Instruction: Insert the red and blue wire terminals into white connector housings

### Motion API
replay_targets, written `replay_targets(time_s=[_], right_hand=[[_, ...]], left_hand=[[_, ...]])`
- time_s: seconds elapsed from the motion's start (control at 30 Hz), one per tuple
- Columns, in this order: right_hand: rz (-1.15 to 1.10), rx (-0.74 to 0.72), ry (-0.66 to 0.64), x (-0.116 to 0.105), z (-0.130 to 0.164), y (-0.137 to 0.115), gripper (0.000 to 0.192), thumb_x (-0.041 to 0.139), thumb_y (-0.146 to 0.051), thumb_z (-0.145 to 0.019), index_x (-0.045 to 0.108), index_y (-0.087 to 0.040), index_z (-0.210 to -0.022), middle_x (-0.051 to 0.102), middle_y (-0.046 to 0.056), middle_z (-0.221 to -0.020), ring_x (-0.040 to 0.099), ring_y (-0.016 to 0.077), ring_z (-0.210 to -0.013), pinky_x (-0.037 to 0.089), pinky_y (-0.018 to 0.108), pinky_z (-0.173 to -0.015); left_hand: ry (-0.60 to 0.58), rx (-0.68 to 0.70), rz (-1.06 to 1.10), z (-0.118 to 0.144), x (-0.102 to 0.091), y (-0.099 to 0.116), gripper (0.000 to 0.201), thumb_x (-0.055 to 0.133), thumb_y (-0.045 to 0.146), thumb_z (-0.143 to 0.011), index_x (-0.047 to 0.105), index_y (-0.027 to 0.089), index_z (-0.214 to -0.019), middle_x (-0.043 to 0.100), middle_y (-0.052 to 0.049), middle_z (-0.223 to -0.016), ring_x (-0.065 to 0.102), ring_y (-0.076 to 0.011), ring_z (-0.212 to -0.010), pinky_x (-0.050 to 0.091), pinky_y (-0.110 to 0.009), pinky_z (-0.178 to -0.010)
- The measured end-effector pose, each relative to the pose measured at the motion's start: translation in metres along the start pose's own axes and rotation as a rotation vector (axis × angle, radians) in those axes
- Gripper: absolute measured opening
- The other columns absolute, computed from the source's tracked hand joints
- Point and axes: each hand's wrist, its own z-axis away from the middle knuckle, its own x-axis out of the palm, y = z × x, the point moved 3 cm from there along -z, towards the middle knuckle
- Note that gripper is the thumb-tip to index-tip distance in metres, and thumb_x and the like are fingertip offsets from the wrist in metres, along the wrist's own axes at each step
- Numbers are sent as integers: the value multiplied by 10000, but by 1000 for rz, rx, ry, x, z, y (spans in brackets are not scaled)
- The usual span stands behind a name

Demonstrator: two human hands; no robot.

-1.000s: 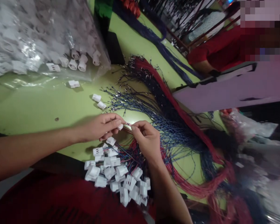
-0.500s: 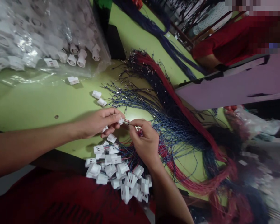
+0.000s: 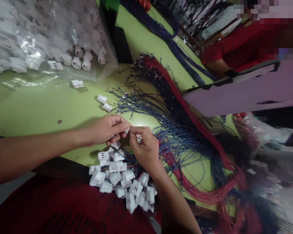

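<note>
My left hand (image 3: 113, 129) is closed around a small white connector housing (image 3: 127, 130), which shows only partly between the fingertips. Against it, my right hand (image 3: 146, 143) pinches thin wires (image 3: 138, 136) close to their ends; the fingertips of both hands nearly touch. Just below lies a heap of white connector housings (image 3: 116, 178) with red and blue wires running into it. Two loose housings (image 3: 104, 102) rest on the table beyond my left hand. Blue wires with metal terminals (image 3: 141, 107) fan out past my right hand.
A clear plastic bag of white housings (image 3: 63, 42) fills the far left of the green table (image 3: 34, 107). Bundles of red wire (image 3: 185, 107) and dark wire (image 3: 166, 35) stretch to the right. Another person's red sleeve (image 3: 231, 45) is at upper right, behind a purple panel (image 3: 246, 87).
My right hand has moved left, bringing its fingertips up to the connector housing in my left hand. The left hand has hardly moved.
</note>
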Motion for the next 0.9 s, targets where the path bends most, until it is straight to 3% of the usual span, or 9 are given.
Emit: replay_targets(time_s=[0.17,0.3,0.4,0.47,0.53,0.63,0.7,0.77,0.9], right_hand=[[-62,33,-53,-9,-6,8,194,533,-177,-887,665,-249,-765,724,10,-761,647,169,-705,495,301,-703],[215,187,145,-34,-32,56,159,531,-218,-876,683,-217,-828,730,68,-881,644,218,-847,479,372,-815],[539,228,56,-40,-49,94,134,544,-144,-791,658,-190,-738,714,126,-892,616,277,-912,438,419,-819],[588,216,42,-43,-50,110,139,530,-130,-777,653,-185,-743,714,130,-895,617,286,-923,437,424,-819],[514,209,158,-50,-46,116,135,526,-153,-784,656,-187,-794,718,107,-886,630,265,-891,457,409,-812],[322,231,333,-62,-35,108,102,544,-199,-787,646,-199,-796,700,49,-787,635,211,-759,487,357,-741],[207,219,350,-64,-29,89,78,571,-214,-789,648,-208,-782,685,21,-743,629,184,-708,494,330,-706],[80,168,269,-57,-24,61,81,592,-218,-809,673,-216,-816,701,10,-771,640,166,-722,504,311,-711],[-210,61,-54,-25,-19,10,102,609,-208,-854,707,-215,-879,738,6,-836,657,131,-730,518,271,-703]], left_hand=[[3,6,-42,1,0,-2,149,530,339,-925,564,194,-916,597,8,-733,422,-49,-405,318,-195,-363],[18,-3,-12,0,2,1,131,510,324,-930,553,207,-890,608,-4,-760,411,-50,-398,305,-210,-367],[29,-46,-1,-1,2,3,122,506,301,-931,544,208,-862,594,1,-737,412,-56,-391,318,-228,-381],[31,-71,5,-1,1,3,118,504,289,-934,545,206,-860,575,13,-697,401,-57,-382,318,-231,-385],[24,-83,14,-1,1,4,119,512,289,-934,550,205,-858,557,23,-664,404,-59,-384,313,-226,-385],[20,-75,37,-1,1,5,120,532,296,-930,557,206,-857,550,26,-651,432,-67,-396,314,-222,-383],[20,-73,43,-2,1,4,109,540,292,-928,565,204,-869,551,27,-642,435,-70,-391,319,-225,-381],[17,-68,40,-3,1,2,93,545,275,-924,565,199,-873,564,25,-647,429,-64,-381,320,-223,-376],[-11,-11,33,-4,1,-1,114,536,292,-931,557,192,-881,561,40,-612,421,-59,-364,316,-205,-359]])
